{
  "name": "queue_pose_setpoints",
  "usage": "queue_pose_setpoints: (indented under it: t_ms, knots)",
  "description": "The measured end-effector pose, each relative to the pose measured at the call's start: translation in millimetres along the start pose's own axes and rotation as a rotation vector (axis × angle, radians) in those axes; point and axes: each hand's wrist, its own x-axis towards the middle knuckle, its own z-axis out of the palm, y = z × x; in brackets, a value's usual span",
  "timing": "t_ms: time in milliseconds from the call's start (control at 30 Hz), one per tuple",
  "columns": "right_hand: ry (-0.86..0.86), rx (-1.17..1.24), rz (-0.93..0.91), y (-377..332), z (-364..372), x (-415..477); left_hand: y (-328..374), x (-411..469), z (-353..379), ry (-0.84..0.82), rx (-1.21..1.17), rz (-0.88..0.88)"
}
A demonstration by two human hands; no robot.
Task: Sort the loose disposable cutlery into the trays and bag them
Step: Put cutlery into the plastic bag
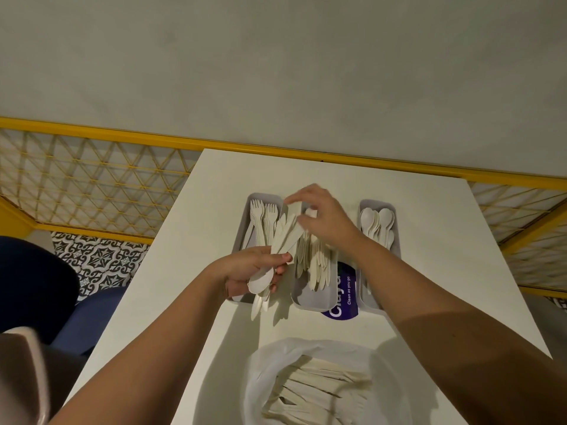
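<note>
Three grey trays stand side by side on the white table (429,228). The left tray (245,216) holds forks (260,216), the middle tray (313,297) holds knives, the right tray (394,210) holds spoons (379,220). My left hand (248,271) grips a mixed bundle of pale cutlery (283,237) over the gap between the left and middle trays; a spoon bowl sticks out below the fingers. My right hand (325,216) pinches the top end of one piece in that bundle. A clear plastic bag (267,372) with several knives inside lies at the near edge.
A purple packet (345,302) printed "Clean as you go" lies under the middle and right trays. A yellow mesh fence (92,179) runs behind and beside the table. A dark blue chair (30,286) stands at the left over patterned floor tiles.
</note>
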Motion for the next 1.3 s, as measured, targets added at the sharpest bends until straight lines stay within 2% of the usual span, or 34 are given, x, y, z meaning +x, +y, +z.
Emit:
queue_pose_setpoints:
  t_ms: [67, 133, 533, 733, 933, 1067, 1167, 1233, 1300]
  knots:
    - [-0.329, -0.131, -0.073, -13, -2, -10, 1, 0, 4, -0.004, 0.01, -0.003]
    - [-0.476, -0.32, -0.119, -13, 0, -14, 2, 0, 8, -0.016, 0.004, -0.015]
    - [-0.5, -0.707, -0.237, -22, -1, -17, 3, -11, 11, -0.019, -0.023, -0.036]
    - [-0.593, -0.562, -0.087, -22, -13, -21, 8, -9, 12, 0.068, -0.128, -0.069]
    - [-0.624, -0.439, 0.085, -1, -30, -33, 10, 6, 20, 0.133, -0.06, -0.09]
    - [-0.534, -0.285, 0.192, 16, -59, -46, 10, 16, 26, 0.108, -0.072, -0.086]
    - [-0.199, -0.066, 0.376, 50, -73, -55, 10, 20, 28, 0.078, -0.088, -0.097]
    - [0.036, -0.076, 0.536, 81, -75, -61, 10, 21, 30, 0.072, -0.096, -0.094]
    - [0.117, -0.087, 0.685, 105, -71, -66, 10, 23, 32, 0.06, -0.104, -0.092]
